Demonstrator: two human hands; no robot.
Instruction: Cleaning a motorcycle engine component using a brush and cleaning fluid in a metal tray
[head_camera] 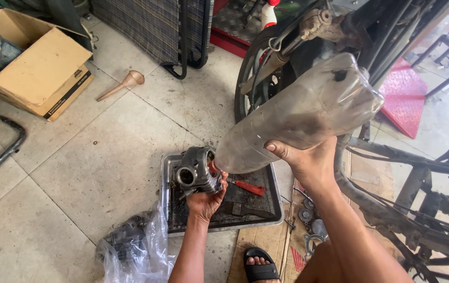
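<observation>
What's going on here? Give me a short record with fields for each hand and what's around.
Left hand: holds a dark engine cylinder over a metal tray
Right hand: tilts a big clear plastic bottle, mouth at the cylinder
In tray: red-handled tool
Floor: cardboard box, funnel, plastic bag
Behind: motorcycle wheel

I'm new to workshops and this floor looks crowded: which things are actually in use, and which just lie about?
In use:
left hand
engine cylinder
right hand
clear plastic bottle
metal tray

Lying about:
cardboard box
funnel
plastic bag
red-handled tool
</observation>
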